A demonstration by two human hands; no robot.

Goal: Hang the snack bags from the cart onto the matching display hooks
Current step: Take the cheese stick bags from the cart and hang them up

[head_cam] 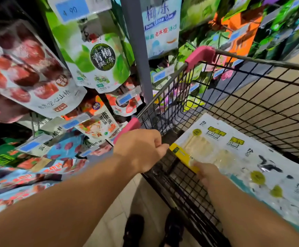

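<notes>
My left hand (pixel 139 148) curls by the cart (pixel 270 97); its hold is unclear. My right hand (pixel 206 172) pinches the snack bag (pixel 207 148).

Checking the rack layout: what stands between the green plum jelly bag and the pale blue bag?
In the head view, a grey upright post stands between the green plum jelly bag and the pale blue bag.

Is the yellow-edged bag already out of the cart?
No, the yellow-edged bag lies inside the cart, with the right hand at its yellow edge.
</notes>
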